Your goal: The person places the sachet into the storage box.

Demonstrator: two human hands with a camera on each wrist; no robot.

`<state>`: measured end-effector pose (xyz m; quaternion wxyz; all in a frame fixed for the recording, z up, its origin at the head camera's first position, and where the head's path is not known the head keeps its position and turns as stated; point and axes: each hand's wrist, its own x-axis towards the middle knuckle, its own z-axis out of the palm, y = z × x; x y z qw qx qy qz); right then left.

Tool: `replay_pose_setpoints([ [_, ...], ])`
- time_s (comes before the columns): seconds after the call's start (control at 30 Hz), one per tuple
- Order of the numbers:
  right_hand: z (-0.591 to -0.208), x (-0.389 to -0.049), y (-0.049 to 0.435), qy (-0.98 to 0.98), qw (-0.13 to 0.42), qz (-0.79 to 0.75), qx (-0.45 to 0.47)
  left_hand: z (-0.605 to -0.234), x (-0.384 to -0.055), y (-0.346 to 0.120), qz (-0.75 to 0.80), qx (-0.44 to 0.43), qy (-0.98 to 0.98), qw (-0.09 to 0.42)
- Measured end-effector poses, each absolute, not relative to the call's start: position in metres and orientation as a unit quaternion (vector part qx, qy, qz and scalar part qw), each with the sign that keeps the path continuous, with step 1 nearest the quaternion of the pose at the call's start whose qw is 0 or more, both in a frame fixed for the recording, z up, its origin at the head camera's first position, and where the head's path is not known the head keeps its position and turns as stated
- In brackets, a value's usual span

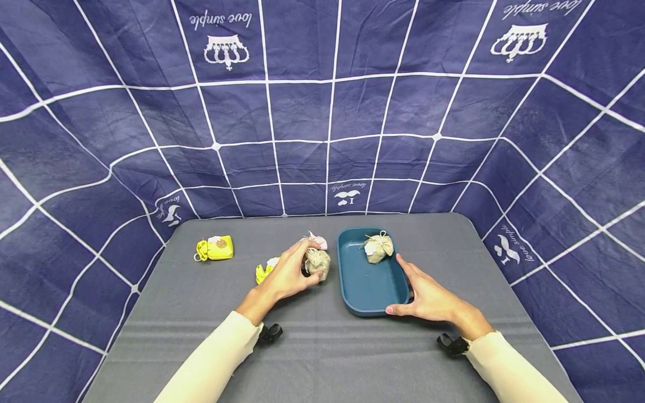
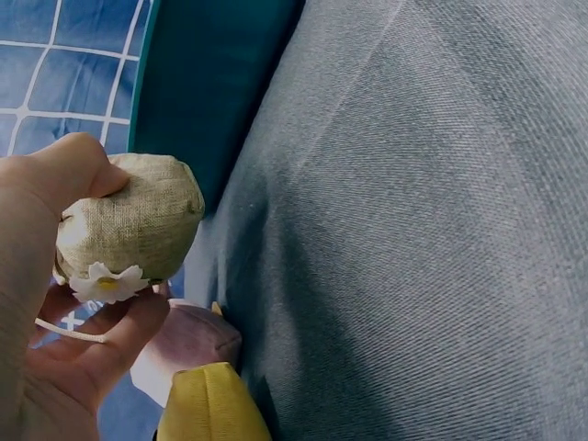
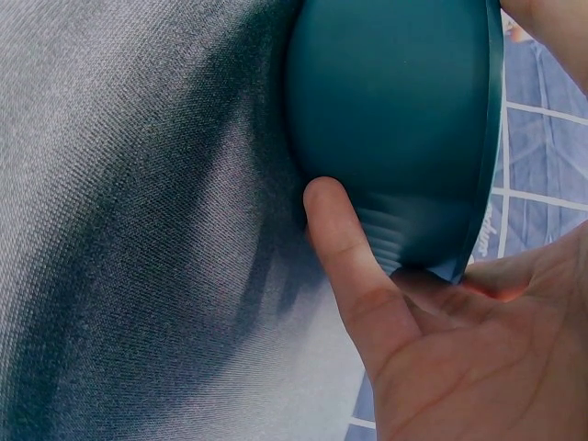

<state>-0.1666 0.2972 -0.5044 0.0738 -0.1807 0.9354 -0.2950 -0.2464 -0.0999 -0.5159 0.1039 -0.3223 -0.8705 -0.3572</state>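
Observation:
A small beige cloth pouch (image 1: 319, 266) with a white flower is held between the thumb and fingers of my left hand (image 1: 287, 275), just left of a blue rectangular tray (image 1: 370, 294). In the left wrist view the pouch (image 2: 138, 220) overlaps the tray's wall. My right hand (image 1: 428, 294) grips the tray by its right side, thumb at the near right corner and fingers farther along. A similar beige pouch (image 1: 378, 248) lies inside the tray, toward its far end. Partly hidden by my left hand are a pink pouch (image 1: 317, 241) and a yellow pouch (image 1: 263, 272).
Another yellow pouch (image 1: 220, 248) with a ring lies at the far left of the grey table (image 1: 322, 358). Blue cloth with white grid lines (image 1: 302, 112) hangs around the back and sides. Black straps are on both wrists.

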Motion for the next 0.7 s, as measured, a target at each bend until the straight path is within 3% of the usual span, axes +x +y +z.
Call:
replay_pose_setpoints([
  [0.7,-0.506,-0.167,0.297,0.936,0.069,-0.294,-0.181,-0.500,-0.244,-0.091,-0.396,-0.311,-0.853,0.137],
])
